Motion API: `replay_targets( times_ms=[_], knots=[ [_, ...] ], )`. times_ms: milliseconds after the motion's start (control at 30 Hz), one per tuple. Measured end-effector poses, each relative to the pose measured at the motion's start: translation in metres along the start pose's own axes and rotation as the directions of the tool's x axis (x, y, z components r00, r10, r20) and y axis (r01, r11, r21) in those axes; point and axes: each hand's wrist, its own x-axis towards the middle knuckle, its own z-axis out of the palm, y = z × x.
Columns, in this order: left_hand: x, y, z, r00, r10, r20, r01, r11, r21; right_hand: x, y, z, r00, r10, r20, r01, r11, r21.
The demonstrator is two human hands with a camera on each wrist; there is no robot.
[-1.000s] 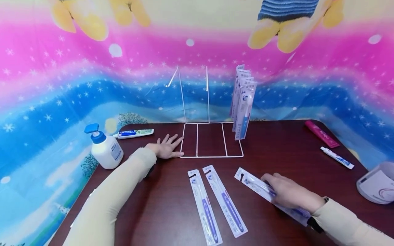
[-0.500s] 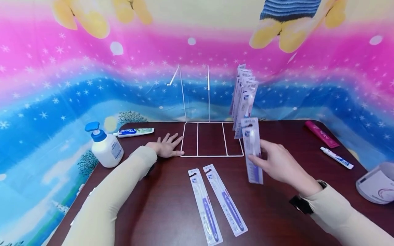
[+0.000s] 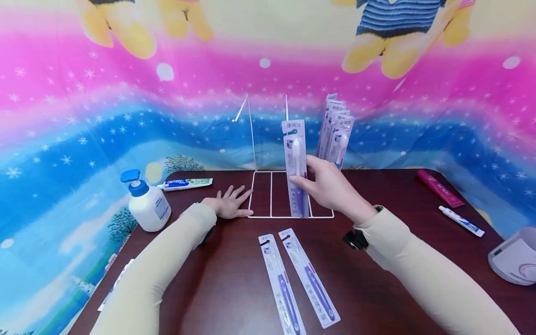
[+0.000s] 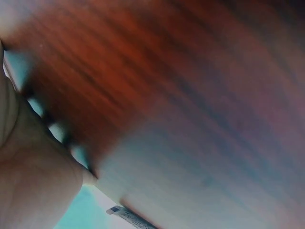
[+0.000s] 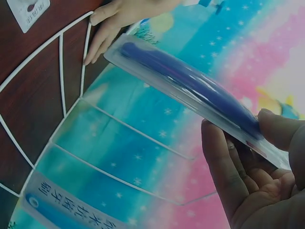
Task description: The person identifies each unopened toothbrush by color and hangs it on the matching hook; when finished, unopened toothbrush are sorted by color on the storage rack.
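Note:
My right hand (image 3: 331, 186) pinches a packaged purple toothbrush (image 3: 296, 163) between thumb and fingers, upright in front of the middle prong of a white wire rack (image 3: 271, 195). In the right wrist view the clear blister of this toothbrush (image 5: 186, 86) points away from the thumb. My left hand (image 3: 228, 203) lies flat with fingers spread, its fingertips at the rack's left base wire. Several packaged toothbrushes (image 3: 341, 139) hang in a row on the right prong, partly behind my right hand. Two more purple toothbrushes (image 3: 282, 288) in packs lie on the table in front.
A white pump bottle (image 3: 150, 207) with a blue top and a toothpaste tube (image 3: 186, 184) stand and lie at left. On the right are a pink tube (image 3: 439, 188), a small white tube (image 3: 461, 221) and a whitish round container (image 3: 512, 258). The rack's left prong (image 3: 240, 108) holds nothing.
My right hand has lifted the packaged toothbrush from the table's right side, turned it upright and carried it left and up to the rack's middle. My left hand has stayed in place.

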Motion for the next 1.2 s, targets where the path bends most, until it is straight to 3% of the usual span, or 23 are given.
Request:
replay_targets(
  times_ms=[533, 800, 1100, 1200],
  knots=[
    [-0.003, 0.001, -0.002, 1.0, -0.014, 0.008, 0.014, 0.999, 0.03, 0.054, 0.023, 0.018, 0.994, 0.113, 0.002, -0.113, 0.992, 0.053],
    [-0.003, 0.002, -0.003, 1.0, -0.011, 0.006, 0.01, 1.0, 0.027, 0.096, 0.036, 0.023, 0.984, 0.178, -0.017, -0.177, 0.983, 0.041],
    [0.008, -0.008, 0.005, 1.0, -0.004, -0.006, 0.004, 0.999, -0.04, 0.141, 0.047, 0.028, 0.943, 0.322, -0.086, -0.321, 0.947, 0.028],
    [0.005, -0.005, 0.004, 1.0, -0.01, 0.003, 0.01, 0.999, -0.032, 0.151, 0.048, 0.03, 0.928, 0.36, -0.097, -0.359, 0.933, 0.028]
  ],
)
